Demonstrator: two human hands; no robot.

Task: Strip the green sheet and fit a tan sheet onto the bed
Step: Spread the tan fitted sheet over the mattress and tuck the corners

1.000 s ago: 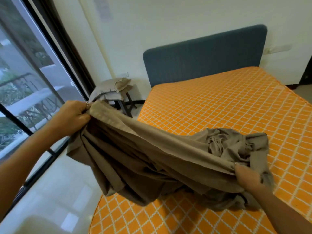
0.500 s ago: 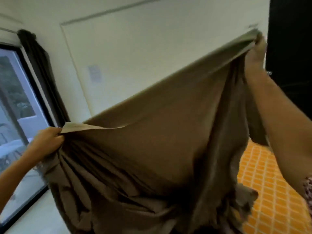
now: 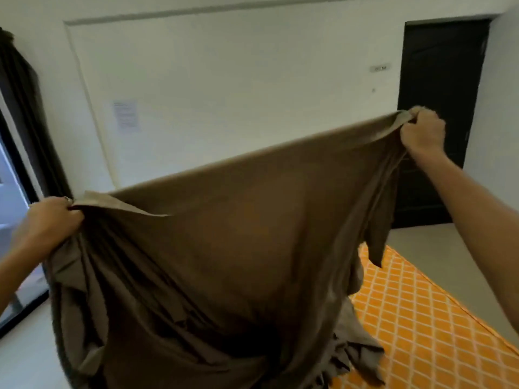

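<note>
While held aloft, tan sheet (image 3: 224,262): top hem gripped by left hand (image 3: 50,223) and right hand (image 3: 421,133), above orange mattress (image 3: 421,318) at right. Advice: keep hem taut, billow toward far end.

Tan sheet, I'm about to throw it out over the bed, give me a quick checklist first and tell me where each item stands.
1. Left hand grips the edge of the tan fabric sheet: ok.
2. Right hand grips the same top edge: ok.
3. Top edge pulled straight between the hands: ok.
4. Lower part of the sheet hanging free: not ok, it is bunched and twisted at the bottom.
5. Orange mattress with white diamond pattern bare, green sheet gone: ok where visible; most of it is hidden behind the sheet.
6. Which sheet corners are held: cannot tell.
</note>
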